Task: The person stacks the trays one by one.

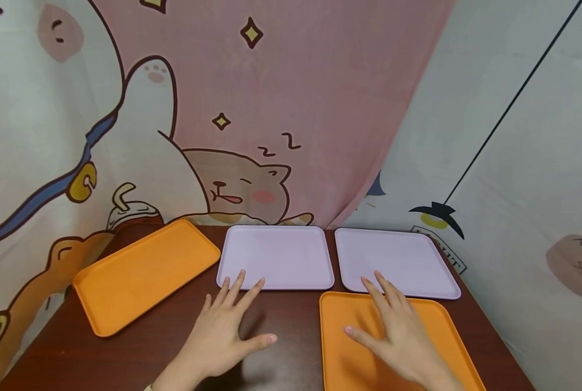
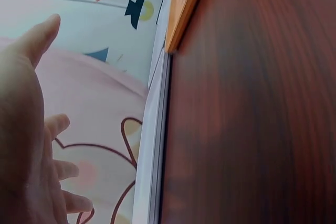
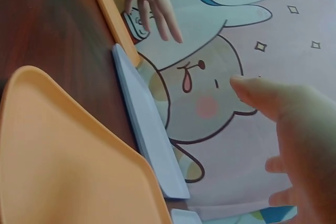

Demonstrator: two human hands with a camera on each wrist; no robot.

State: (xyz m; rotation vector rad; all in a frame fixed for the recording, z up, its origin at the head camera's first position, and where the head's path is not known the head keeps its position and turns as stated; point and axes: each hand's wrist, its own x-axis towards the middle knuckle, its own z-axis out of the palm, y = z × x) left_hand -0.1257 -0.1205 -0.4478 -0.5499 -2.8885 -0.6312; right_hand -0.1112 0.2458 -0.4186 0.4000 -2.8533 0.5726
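My left hand (image 1: 222,334) hovers over the brown table with fingers spread, its fingertips overlapping the near edge of the middle lilac tray (image 1: 277,258) in the head view. Held above the right-hand orange tray (image 1: 339,347), my right hand (image 1: 398,336) also has its fingers spread and holds nothing. Its fingertips overlap the near edge of the right lilac tray (image 1: 393,263). A second orange tray (image 1: 146,277) lies at an angle on the left. In the right wrist view, the left hand (image 3: 152,3) shows above the table beyond the trays.
The dark brown wooden table (image 1: 291,331) bears all the trays. A cloth (image 1: 339,108) printed with cartoon animals hangs behind it and along its right side. The right lilac tray and the right orange tray lie close together near the table's right edge.
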